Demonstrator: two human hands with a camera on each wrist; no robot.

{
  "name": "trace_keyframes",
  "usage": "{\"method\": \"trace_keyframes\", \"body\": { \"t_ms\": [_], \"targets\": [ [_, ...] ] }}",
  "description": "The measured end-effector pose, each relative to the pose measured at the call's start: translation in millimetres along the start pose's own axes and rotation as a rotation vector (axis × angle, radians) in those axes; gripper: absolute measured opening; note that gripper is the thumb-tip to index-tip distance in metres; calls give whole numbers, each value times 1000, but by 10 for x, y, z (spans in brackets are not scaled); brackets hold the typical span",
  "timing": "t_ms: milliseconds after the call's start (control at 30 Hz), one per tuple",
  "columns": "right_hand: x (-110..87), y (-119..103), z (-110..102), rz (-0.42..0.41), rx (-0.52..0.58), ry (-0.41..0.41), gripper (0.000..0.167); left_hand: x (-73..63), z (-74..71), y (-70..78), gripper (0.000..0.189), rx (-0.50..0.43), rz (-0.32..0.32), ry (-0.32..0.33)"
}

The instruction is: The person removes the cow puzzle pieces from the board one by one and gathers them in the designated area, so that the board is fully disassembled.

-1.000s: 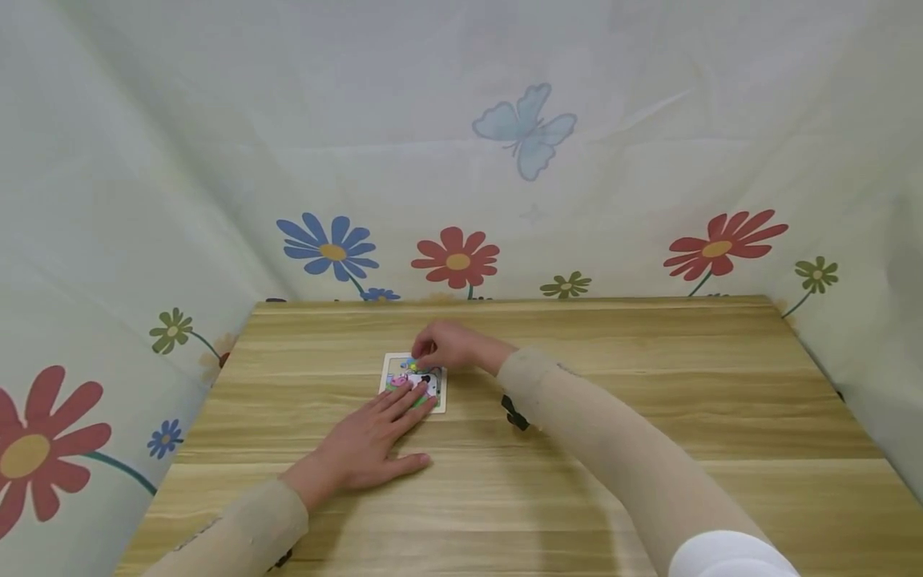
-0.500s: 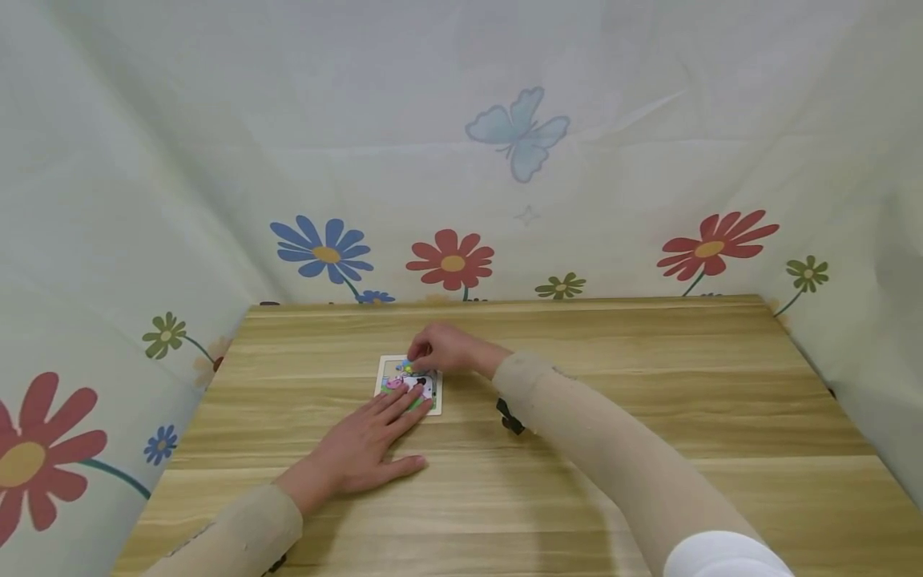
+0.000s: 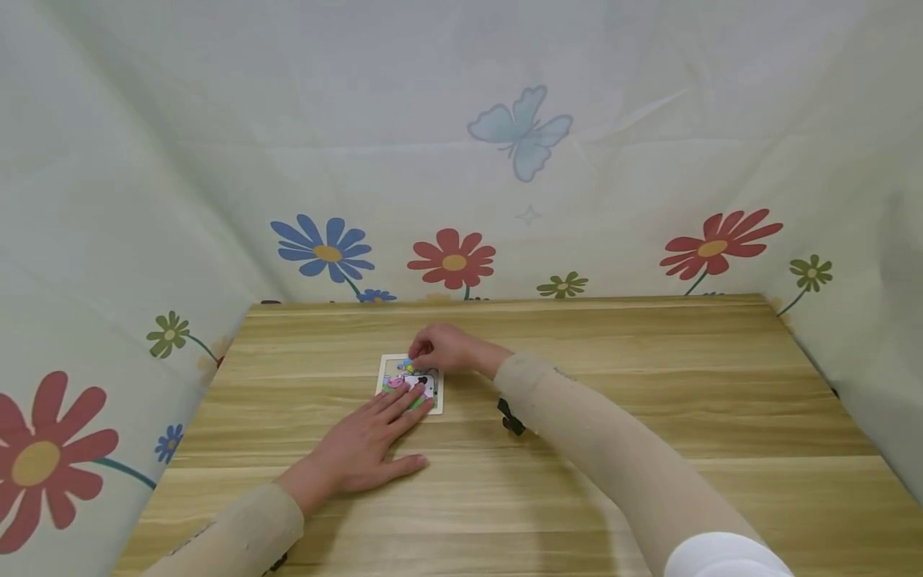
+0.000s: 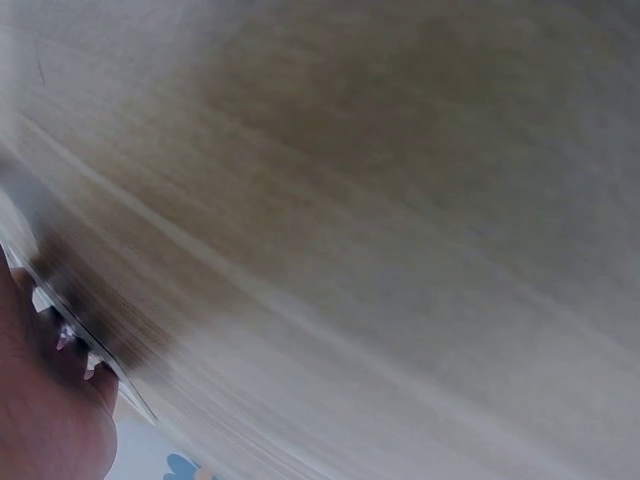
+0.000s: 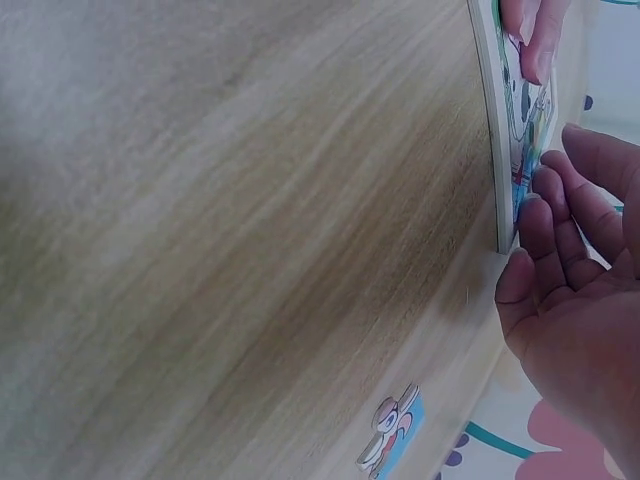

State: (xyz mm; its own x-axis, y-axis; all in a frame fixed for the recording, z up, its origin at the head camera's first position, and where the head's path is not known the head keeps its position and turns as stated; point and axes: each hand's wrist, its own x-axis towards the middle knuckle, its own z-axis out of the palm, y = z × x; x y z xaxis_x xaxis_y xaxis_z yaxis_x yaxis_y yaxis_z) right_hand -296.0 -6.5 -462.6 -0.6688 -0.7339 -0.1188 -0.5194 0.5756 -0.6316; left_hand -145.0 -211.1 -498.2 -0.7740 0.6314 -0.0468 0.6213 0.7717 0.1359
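Note:
A small square jigsaw puzzle (image 3: 395, 383) with a white frame and a cartoon cow picture lies on the table. My left hand (image 3: 360, 445) lies across its lower part, fingers stretched out and pressing on the picture. At the top edge, my right hand (image 3: 449, 349) has bent fingers with the tips on the upper part of the picture. In the right wrist view the right thumb and index finger meet close over the puzzle's printed surface (image 5: 520, 165); I cannot tell whether they pinch a piece. The left wrist view shows the left fingertips (image 4: 103, 385) at the frame's edge.
A loose printed piece (image 5: 393, 430) with blue on it lies on the wood in the right wrist view. The wooden table (image 3: 649, 353) ends at the back against a flowered cloth (image 3: 613, 200). A dark wrist device (image 3: 510, 417) hangs under the right sleeve.
Both hands hold nearly the same places on the puzzle. The head view has shifted slightly.

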Motion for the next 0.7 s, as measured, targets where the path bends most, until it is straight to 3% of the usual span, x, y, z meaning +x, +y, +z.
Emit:
{"method": "trace_keyframes", "body": {
  "t_ms": [700],
  "targets": [
    [-20, -11, -5, 22, 11, -7, 17, -4, -22, -3, 90, 3, -24, -50]
  ]
}}
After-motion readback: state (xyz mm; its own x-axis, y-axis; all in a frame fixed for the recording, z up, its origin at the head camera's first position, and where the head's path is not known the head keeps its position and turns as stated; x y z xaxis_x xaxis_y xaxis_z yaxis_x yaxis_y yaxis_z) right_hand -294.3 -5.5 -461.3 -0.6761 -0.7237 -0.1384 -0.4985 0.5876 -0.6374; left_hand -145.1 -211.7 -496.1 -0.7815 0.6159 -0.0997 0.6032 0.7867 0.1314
